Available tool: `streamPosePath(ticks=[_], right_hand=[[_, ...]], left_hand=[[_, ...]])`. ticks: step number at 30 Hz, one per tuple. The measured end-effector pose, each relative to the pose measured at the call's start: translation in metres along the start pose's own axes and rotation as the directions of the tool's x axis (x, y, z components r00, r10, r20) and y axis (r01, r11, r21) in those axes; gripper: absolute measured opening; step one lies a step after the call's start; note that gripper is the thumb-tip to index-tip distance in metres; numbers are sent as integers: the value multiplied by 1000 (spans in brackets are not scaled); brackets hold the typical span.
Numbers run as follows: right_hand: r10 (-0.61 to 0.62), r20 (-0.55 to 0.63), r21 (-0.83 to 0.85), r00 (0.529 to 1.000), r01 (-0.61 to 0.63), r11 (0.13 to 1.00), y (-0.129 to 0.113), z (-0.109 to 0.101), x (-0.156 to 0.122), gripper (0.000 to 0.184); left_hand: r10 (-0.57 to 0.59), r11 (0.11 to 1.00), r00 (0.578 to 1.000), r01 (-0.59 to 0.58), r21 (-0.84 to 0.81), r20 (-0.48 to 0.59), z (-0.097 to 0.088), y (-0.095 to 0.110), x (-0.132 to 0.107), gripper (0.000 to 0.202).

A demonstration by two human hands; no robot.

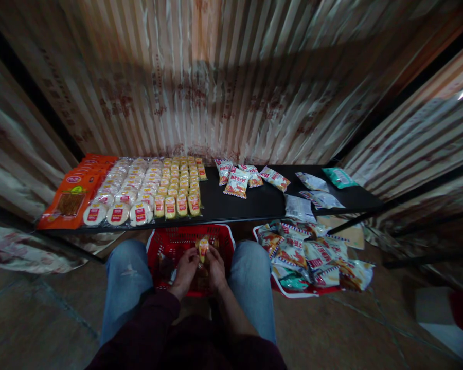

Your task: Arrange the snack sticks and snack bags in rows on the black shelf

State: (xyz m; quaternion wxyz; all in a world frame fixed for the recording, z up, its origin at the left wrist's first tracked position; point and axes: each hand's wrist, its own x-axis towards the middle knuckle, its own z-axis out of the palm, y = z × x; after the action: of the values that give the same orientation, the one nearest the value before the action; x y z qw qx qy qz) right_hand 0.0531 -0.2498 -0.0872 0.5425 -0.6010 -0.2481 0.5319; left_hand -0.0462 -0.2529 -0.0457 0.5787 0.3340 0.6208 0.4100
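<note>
Between my two hands, over a red basket (229, 241), is a small wrapped snack cake (203, 250) with a yellow body and a red label. My left hand (187, 267) pinches its left side. My right hand (216, 266) grips its right side with the fingers closed. Inside the basket lie more wrapped pieces, dim and partly hidden by my hands. On the black shelf ahead, rows of the same small yellow cakes (182, 204) stand beside rows of round white wrapped cakes (118, 213).
Orange snack packets (67, 192) overlap at the shelf's (254, 205) left end. White-and-red snack bags (237, 182) and a green packet (339, 178) lie loosely on its right part. A second red basket (293, 294), heaped with bags, stands right of my knee. Striped curtains (216, 103) hang behind.
</note>
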Motion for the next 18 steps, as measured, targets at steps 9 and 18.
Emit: streamPosePath(ticks=[9,18], right_hand=[[42,75,318,996,-64,946,-34,0,-19,40],[-15,170,274,985,-33,961,-58,-2,-33,45]], left_hand=[[201,970,980,-199,142,-1,11,10,-11,34],[98,995,994,-99,-9,-43,11,33,-26,41]])
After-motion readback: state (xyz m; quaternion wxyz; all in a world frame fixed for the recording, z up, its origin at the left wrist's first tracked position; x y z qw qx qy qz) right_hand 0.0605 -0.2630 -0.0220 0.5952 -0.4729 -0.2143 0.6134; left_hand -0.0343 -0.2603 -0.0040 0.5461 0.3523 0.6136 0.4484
